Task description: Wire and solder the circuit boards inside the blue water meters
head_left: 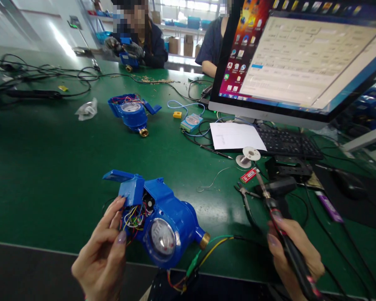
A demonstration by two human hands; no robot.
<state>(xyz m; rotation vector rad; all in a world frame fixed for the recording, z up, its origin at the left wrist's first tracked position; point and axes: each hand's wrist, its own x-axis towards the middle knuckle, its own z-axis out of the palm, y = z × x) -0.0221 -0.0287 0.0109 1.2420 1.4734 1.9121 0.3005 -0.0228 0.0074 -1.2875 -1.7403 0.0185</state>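
A blue water meter [183,213] with a round clear dial and a brass fitting lies near the front table edge. Its side compartment is uncovered, showing a tangle of thin coloured wires [135,218]. My left hand [103,251] grips that side of the meter, fingertips against the blue box part [132,190] and thumb beside the wires; whether it also pinches a wire is unclear. In my right hand [293,246] is a soldering iron [286,240], its tip pointing up and away, apart from the meter. Green and yellow clip leads [194,263] hang by the meter's front.
Pliers [246,202], a solder spool [245,161], a red-and-white small box [249,175] and a black stand [288,169] lie near my right hand. Behind are a second blue meter [133,115], paper [235,136], a keyboard [288,142] and monitor [288,62]. Two people sit opposite.
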